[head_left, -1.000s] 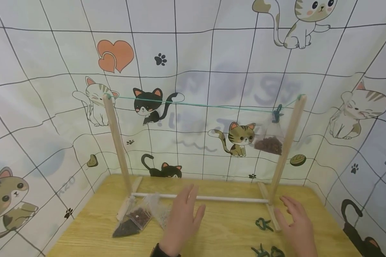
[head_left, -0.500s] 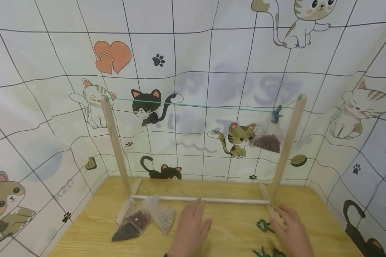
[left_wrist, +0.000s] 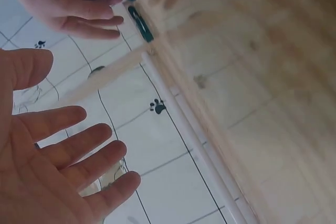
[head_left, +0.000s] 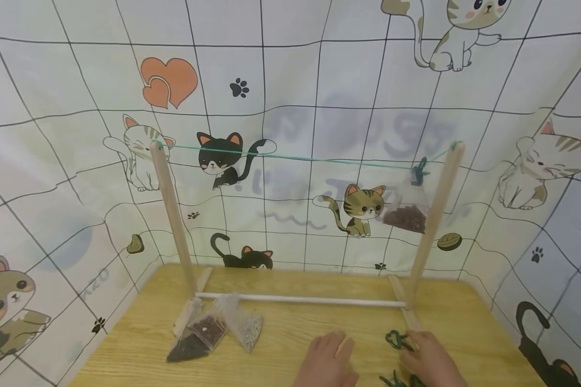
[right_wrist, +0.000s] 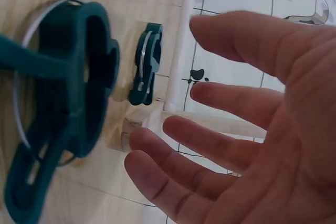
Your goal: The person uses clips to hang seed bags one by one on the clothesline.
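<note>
My right hand (head_left: 433, 359) hovers low over the green spring clips at the table's right, its fingertips beside the farther clip (head_left: 397, 339). Relaxed fingers, with nothing between them, show in the right wrist view, where a large clip (right_wrist: 71, 82) with a wire ring looms close and a smaller clip (right_wrist: 147, 64) lies beyond. Another clip (head_left: 393, 379) shows at the bottom of the head view. Left of these, my left hand (head_left: 325, 360) is held above the wooden table, holding nothing; its fingers are spread in the left wrist view.
A wooden frame has two posts (head_left: 171, 215) and a white crossbar (head_left: 300, 299). Along its green string (head_left: 290, 157), a clip (head_left: 419, 172) hangs a bag of brown bits (head_left: 406, 217). Bags of dark grains (head_left: 188, 348), reddish bits (head_left: 209, 330) and pale grains (head_left: 249, 329) lie left.
My left hand has moved right and nearer, away from the bags, uncovering the pale-grain bag. My right hand has come down and left toward the clips. The hanging bag sways slightly.
</note>
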The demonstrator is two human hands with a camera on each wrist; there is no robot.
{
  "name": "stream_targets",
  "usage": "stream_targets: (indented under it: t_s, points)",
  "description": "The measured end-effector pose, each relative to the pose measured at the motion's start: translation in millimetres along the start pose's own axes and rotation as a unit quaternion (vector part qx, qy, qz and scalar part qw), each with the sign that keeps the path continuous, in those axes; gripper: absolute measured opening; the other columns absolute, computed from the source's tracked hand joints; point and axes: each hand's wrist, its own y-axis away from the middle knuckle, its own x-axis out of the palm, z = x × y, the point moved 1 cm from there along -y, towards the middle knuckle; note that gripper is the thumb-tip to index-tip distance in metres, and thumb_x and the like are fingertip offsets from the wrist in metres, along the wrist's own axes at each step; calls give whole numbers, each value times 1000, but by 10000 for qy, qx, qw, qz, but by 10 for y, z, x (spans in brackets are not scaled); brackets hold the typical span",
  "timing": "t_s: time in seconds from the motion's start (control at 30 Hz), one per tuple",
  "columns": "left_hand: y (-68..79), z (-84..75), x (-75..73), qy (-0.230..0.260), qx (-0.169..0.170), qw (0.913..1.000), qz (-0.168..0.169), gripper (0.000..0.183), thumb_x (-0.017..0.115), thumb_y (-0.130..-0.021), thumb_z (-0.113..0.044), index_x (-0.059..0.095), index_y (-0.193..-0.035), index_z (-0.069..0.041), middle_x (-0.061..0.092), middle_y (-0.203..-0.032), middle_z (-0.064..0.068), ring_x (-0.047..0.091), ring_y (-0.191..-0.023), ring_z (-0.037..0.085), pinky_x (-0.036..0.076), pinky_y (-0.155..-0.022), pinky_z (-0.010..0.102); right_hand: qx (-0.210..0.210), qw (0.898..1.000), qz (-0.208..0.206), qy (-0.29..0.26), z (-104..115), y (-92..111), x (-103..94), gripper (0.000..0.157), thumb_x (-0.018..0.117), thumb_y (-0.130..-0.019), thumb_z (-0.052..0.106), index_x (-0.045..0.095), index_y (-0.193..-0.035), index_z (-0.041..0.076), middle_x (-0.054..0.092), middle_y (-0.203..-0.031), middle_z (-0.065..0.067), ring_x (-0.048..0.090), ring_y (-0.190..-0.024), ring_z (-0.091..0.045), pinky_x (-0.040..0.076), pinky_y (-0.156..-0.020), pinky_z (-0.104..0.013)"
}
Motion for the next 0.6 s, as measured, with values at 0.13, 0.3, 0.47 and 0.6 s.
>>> stream_targets:
  t_s: [0.13, 0.3, 0.47, 0.6]
  points:
    - [-1, -80, 88, -32, 160, 9995, -280, 47, 78, -86, -44, 66, -120, -14, 70, -122, 4, 67, -112, 17, 58, -87, 36, -223, 9995, 116, 165, -24, -5, 60, 62, 78, -85, 16, 57, -134, -15, 58, -123, -35, 64, -104, -43, 54, -88, -63]
    - [37, -136, 193, 37, 210, 9995, -224, 45, 65, -96, -53, 68, -122, -16, 71, -121, 2, 68, -110, 17, 59, -85, 38, -225, 9988, 296, 333, -33, -26, 126, 55, 77, -82, 16, 64, -128, -9, 58, -121, -31, 64, -102, -46, 55, -84, -64]
    - [55, -142, 237, -121, 330, 9992, -206, 57, 51, -100, -65, 69, -125, -17, 70, -122, 1, 68, -109, 16, 58, -83, 35, -20, 9982, 427, 415, -16, -56, 161, 47, 80, -78, 10, 69, -121, -4, 61, -109, -23, 62, -91, -31, 56, -80, -58]
    - [63, -134, 220, -344, 347, 9985, -250, 59, 49, -99, -68, 69, -125, -18, 70, -122, 1, 67, -110, 15, 57, -85, 33, 218, 9980, 519, 270, 8, -62, 164, 34, 80, -78, 2, 71, -110, 1, 61, -95, -12, 58, -82, -22, 56, -75, -50]
